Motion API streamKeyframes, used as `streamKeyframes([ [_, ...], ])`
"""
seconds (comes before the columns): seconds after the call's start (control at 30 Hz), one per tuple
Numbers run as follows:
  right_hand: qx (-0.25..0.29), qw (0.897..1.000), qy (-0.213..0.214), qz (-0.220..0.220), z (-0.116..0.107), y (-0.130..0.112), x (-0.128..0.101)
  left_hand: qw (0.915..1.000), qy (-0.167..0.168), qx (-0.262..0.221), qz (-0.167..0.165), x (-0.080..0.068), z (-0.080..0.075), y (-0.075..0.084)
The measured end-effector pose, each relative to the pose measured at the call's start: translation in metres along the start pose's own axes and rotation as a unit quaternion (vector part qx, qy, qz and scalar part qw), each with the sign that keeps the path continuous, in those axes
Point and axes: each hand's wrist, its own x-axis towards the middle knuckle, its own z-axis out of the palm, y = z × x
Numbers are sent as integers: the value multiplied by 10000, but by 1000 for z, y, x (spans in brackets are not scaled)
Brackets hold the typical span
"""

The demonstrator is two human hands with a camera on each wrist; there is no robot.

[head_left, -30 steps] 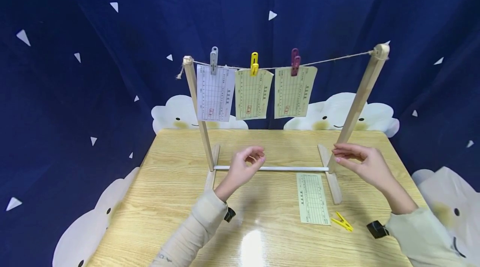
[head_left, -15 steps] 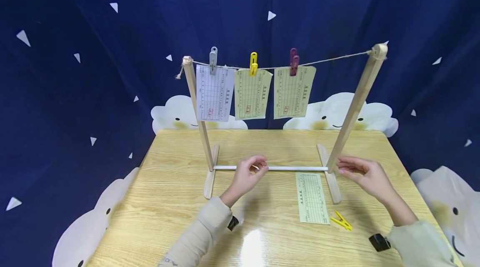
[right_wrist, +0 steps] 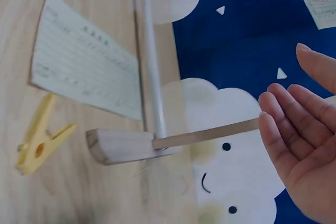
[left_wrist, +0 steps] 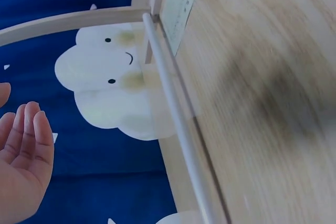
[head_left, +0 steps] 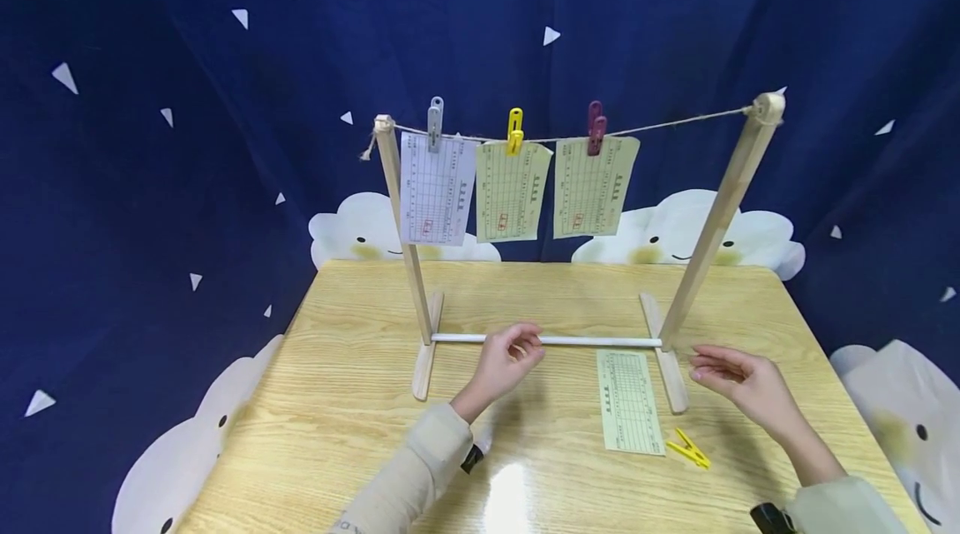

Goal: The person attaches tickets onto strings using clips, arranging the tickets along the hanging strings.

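On the wooden worktop (head_left: 360,401), I am holding both hands low in front of a small drying rack (head_left: 716,217), gripping nothing.

I am keeping my left hand (head_left: 508,361) just before the rack's white crossbar (head_left: 592,341), fingers loosely curled and empty; my right hand (head_left: 742,380) is hovering relaxed and open beside the rack's right foot (head_left: 666,367). Three slips are hanging from the string (head_left: 675,117) already: a white slip (head_left: 435,192) under a grey peg (head_left: 434,122), two pale green ones under a yellow peg (head_left: 514,130) and a maroon peg (head_left: 596,127). One loose slip (head_left: 628,401) is lying flat on the worktop with a spare yellow peg (head_left: 688,448) just beside it, both nearest my right hand; by my judgement that last pair is what is left to hang.
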Motion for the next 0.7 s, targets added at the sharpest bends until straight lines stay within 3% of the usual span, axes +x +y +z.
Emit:
streamKeyframes([
  [0.1,-87,9999,73,104,1,4,-5,9998,-32,-112,-181,1,4,-2],
  [0.37,-416,9979,152,483,6,25,-20,9915,-199,-582,-1147,3,15,-14],
  [0.7,-567,9965,304,526,22,51,-36,9866,-358,-892,-1319,1,28,-37],
])
